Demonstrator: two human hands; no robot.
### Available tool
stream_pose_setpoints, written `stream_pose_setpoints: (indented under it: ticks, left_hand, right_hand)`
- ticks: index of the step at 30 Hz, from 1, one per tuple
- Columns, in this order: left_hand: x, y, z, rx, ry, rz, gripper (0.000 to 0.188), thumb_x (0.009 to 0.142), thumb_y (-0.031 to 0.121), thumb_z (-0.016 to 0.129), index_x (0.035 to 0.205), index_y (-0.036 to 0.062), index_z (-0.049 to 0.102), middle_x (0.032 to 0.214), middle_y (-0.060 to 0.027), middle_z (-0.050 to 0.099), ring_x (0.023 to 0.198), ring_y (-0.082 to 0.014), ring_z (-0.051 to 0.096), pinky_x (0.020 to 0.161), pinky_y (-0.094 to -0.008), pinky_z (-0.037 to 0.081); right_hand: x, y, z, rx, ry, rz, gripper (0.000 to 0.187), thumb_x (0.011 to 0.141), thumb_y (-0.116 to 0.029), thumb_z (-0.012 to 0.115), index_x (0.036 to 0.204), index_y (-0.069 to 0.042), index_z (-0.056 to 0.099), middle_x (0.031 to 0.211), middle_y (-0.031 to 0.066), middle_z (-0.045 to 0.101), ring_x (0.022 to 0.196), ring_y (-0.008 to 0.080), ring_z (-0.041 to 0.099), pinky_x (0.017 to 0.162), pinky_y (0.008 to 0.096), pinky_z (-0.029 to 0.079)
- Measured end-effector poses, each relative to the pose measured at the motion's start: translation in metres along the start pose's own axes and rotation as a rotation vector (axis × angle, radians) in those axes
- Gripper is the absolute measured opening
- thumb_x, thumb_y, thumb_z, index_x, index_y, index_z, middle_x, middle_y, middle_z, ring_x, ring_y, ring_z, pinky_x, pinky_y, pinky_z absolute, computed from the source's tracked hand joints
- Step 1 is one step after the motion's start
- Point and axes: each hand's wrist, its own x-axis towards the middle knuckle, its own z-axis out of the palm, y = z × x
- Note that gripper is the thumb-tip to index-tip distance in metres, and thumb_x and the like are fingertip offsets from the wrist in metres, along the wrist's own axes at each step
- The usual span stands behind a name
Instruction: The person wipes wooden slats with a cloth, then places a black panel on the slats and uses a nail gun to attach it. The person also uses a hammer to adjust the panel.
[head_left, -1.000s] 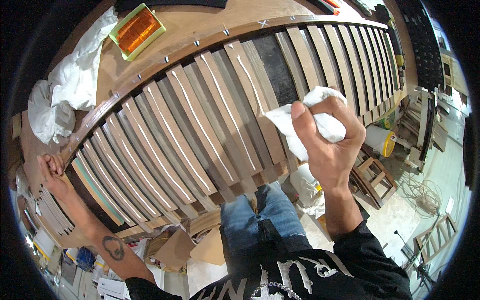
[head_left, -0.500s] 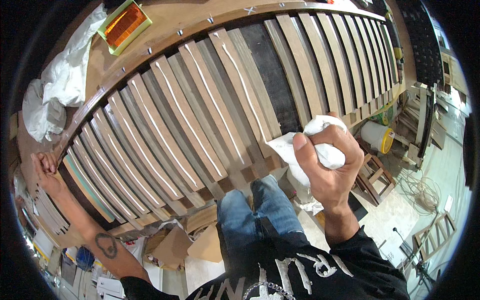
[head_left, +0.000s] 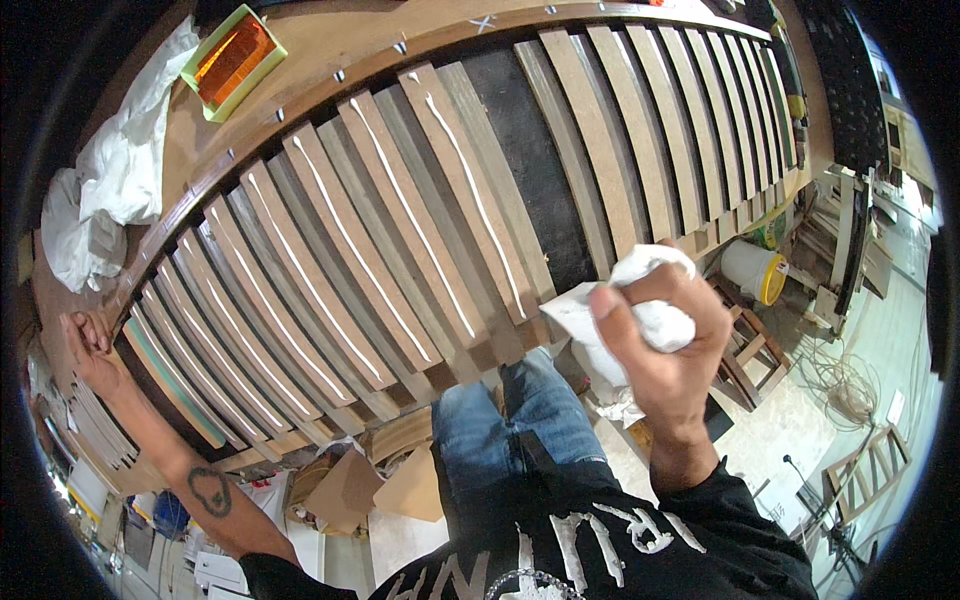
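Note:
My right hand [head_left: 685,345] is closed around a soft white squeeze bag [head_left: 655,322], its pointed tip toward the strips. That tip is near the lower end of a wooden strip [head_left: 455,160] with a line of white glue [head_left: 480,195] along it. Several more strips to the left carry similar white lines; the strips on the right, such as one wooden strip [head_left: 640,130], show none. At the left end of the workbench, my left hand [head_left: 92,345] rests by the edge, fingers loosely bent and apart, with nothing visible in them.
A dark gap [head_left: 545,165] separates the two groups of strips. Beyond the curved rail lie a pale green box [head_left: 232,65] with orange pieces and a crumpled white plastic sheet [head_left: 120,180]. A white bucket [head_left: 752,272] with a yellow rim and a wooden frame [head_left: 745,355] stand at right.
The strips and workbench have shifted slightly left in the view. My right hand with the squeeze bag is a little lower, nearer me. My left hand has hardly moved.

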Motion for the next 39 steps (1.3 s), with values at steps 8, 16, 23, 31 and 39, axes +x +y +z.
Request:
stream_pose_setpoints:
  ticks: [8, 16, 23, 31, 39]
  left_hand:
    - [-0.002, -0.002, -0.003, -0.077, 0.075, -0.023, 0.029, 0.107, 0.023, 0.052, 0.088, 0.0033, 0.060, 0.064, 0.0006, 0.038, 0.054, -0.0096, 0.033, 0.055, -0.0251, 0.028]
    - [-0.006, 0.001, 0.010, -0.026, 0.177, -0.026, 0.029, 0.107, 0.025, 0.053, 0.087, 0.0045, 0.058, 0.062, 0.0005, 0.041, 0.051, -0.0084, 0.032, 0.051, -0.0249, 0.026]
    - [-0.007, 0.004, 0.013, -0.011, 0.162, -0.020, 0.028, 0.107, 0.026, 0.055, 0.088, 0.0048, 0.058, 0.063, 0.0009, 0.040, 0.052, -0.0078, 0.031, 0.051, -0.0235, 0.026]
    - [-0.006, 0.002, 0.012, 0.001, 0.152, -0.015, 0.028, 0.106, 0.025, 0.054, 0.087, 0.0049, 0.058, 0.064, 0.0008, 0.040, 0.052, -0.0079, 0.032, 0.052, -0.0243, 0.027]
    - [-0.001, 0.000, 0.000, -0.033, 0.131, -0.042, 0.029, 0.105, 0.025, 0.056, 0.085, 0.0052, 0.058, 0.063, 0.0004, 0.041, 0.052, -0.0087, 0.034, 0.054, -0.0244, 0.028]
  right_hand:
    - [0.093, 0.013, -0.004, 0.112, 0.267, 0.030, 0.027, 0.092, -0.028, 0.076, 0.083, -0.003, 0.071, 0.070, -0.0006, 0.065, 0.061, 0.0061, 0.060, 0.052, 0.0212, 0.045]
    - [0.135, 0.027, 0.016, 0.104, 0.290, -0.065, 0.025, 0.088, -0.021, 0.077, 0.077, -0.001, 0.066, 0.064, -0.0010, 0.060, 0.060, 0.0059, 0.055, 0.053, 0.0240, 0.043]
    - [0.138, 0.030, 0.018, 0.109, 0.286, -0.058, 0.025, 0.087, -0.018, 0.078, 0.076, 0.000, 0.064, 0.067, 0.0007, 0.059, 0.064, 0.0070, 0.055, 0.055, 0.0244, 0.042]
    - [0.121, 0.019, 0.003, 0.066, 0.245, 0.022, 0.022, 0.087, -0.019, 0.076, 0.077, -0.002, 0.067, 0.069, 0.0011, 0.062, 0.064, 0.0066, 0.058, 0.056, 0.0232, 0.045]
    - [0.090, 0.028, -0.014, -0.028, 0.201, -0.006, 0.025, 0.089, -0.027, 0.077, 0.082, -0.004, 0.070, 0.066, 0.0002, 0.063, 0.059, 0.0057, 0.059, 0.051, 0.0208, 0.042]
